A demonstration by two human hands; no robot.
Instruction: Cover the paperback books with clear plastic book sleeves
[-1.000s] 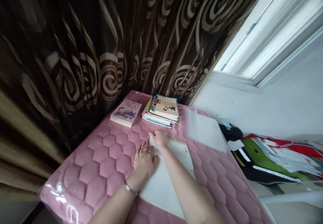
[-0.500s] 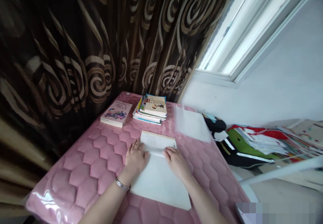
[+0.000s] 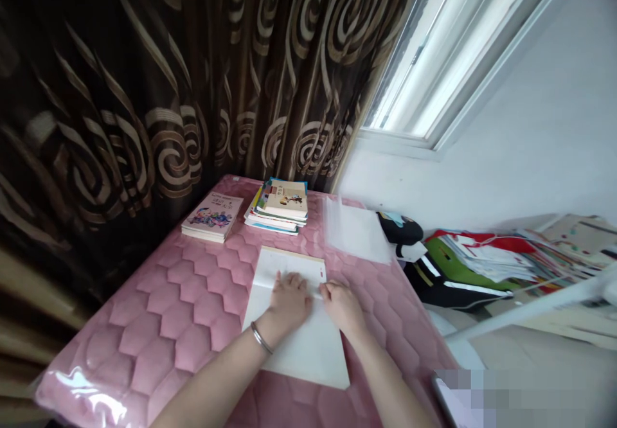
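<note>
An open book (image 3: 313, 357) with pale, mostly blank pages lies on the pink quilted surface before me. Its upper page carries a small red mark near the right edge, and a crease or fold line crosses the book under my hands. My left hand (image 3: 290, 299), with a silver bracelet at the wrist, rests flat with fingers spread across that line. At the book's right edge, my right hand (image 3: 341, 306) has its thumb and fingers pinched together on the page edge. My hands cover part of the fold.
A pink-covered stack of books (image 3: 212, 216) and a taller mixed stack (image 3: 279, 206) sit toward the curtain (image 3: 183, 81). Clear plastic sheets (image 3: 359, 232) lie at the back right. Beyond the pink quilted surface (image 3: 178, 319) are a black bag (image 3: 438, 286) and piled papers (image 3: 496, 258).
My left hand has slid right from the book's left edge to the middle of the fold. My right hand stays at the right edge, now pinching there. The view has shifted slightly.
</note>
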